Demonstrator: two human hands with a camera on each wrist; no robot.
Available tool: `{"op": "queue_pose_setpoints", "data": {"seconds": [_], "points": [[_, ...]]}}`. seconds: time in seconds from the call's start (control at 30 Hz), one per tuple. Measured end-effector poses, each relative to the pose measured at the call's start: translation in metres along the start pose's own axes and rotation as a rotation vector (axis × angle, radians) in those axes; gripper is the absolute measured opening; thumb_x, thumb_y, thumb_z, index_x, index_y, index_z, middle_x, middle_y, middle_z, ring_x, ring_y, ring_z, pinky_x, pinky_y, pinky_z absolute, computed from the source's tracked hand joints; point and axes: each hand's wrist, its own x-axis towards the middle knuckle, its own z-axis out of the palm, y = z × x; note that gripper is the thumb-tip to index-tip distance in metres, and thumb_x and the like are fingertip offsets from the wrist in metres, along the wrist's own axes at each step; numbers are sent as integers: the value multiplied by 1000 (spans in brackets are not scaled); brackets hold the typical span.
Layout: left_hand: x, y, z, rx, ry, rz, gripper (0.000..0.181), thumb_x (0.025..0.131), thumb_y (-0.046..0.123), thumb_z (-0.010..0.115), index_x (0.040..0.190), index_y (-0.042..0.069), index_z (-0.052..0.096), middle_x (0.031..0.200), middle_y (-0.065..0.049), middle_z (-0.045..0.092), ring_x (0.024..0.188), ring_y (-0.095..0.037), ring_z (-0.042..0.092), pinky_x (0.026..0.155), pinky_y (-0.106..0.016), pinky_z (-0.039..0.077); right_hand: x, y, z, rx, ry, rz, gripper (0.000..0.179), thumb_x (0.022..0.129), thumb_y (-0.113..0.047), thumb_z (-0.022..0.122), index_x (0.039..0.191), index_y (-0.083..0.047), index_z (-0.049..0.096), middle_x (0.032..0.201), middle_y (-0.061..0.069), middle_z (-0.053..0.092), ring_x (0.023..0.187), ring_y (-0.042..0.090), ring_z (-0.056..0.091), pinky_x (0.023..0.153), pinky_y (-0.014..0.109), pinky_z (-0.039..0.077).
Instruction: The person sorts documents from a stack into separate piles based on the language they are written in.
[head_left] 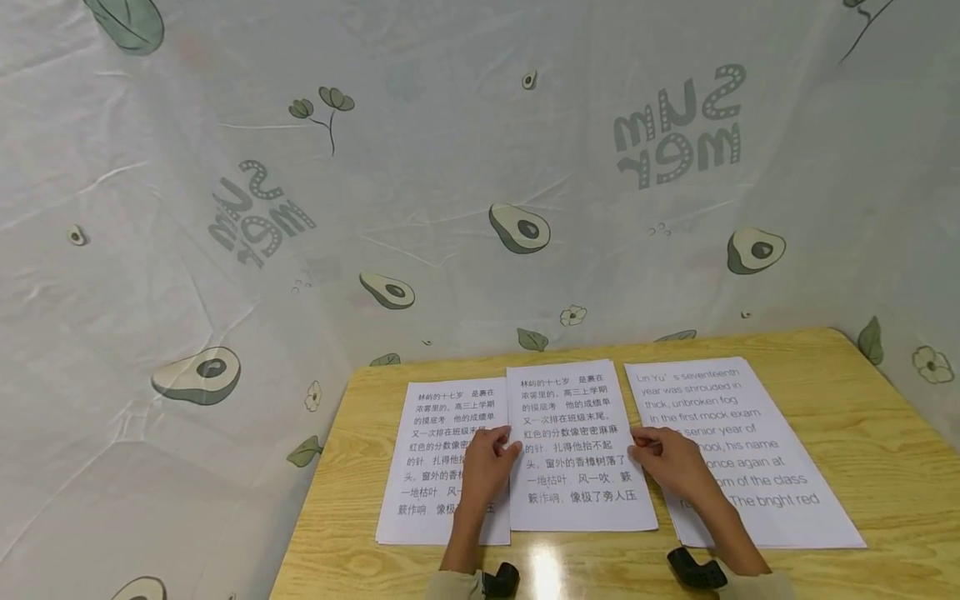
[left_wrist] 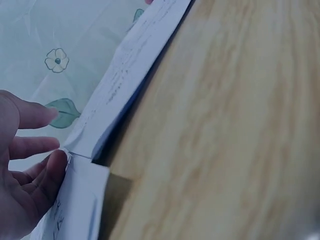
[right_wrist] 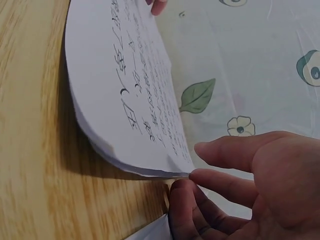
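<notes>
Three stacks of printed paper lie side by side on a wooden table. My left hand [head_left: 489, 460] holds the left edge of the middle stack [head_left: 573, 450], which bears large Chinese text. At its right edge, my right hand [head_left: 667, 457] holds the same stack between thumb side and curled fingers. In the right wrist view the middle stack [right_wrist: 120, 100] bows, its near edge raised off the wood. The left stack [head_left: 420, 467], also in Chinese, is partly hidden under my left hand. English text covers the right stack [head_left: 780, 467], partly behind my right hand.
The wooden table [head_left: 847, 400] extends around the stacks. Behind and to the left hangs a pale cloth [head_left: 435, 167] printed with avocados, leaves and flowers. Dark wrist devices show near both sleeves, including a black mount [head_left: 696, 569] by the right one.
</notes>
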Motion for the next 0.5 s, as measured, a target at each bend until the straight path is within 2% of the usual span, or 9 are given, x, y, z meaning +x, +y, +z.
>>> {"op": "queue_pose_setpoints", "data": {"seconds": [0.2, 0.5], "points": [[-2, 6, -4, -64, -3, 25, 37, 96, 19, 79, 131, 6, 76, 112, -7, 71, 85, -8, 59, 70, -20, 50, -1, -4, -3, 26, 3, -24, 45, 101, -19, 72, 139, 6, 66, 122, 22, 75, 105, 33, 74, 80, 35, 58], [-6, 14, -2, -149, 9, 39, 38, 93, 13, 81, 131, 12, 76, 116, -4, 74, 95, -9, 66, 83, -22, 57, -3, -8, -3, 46, 22, -43, 46, 99, -19, 75, 139, 2, 67, 120, 17, 76, 100, 24, 75, 79, 24, 55]]}}
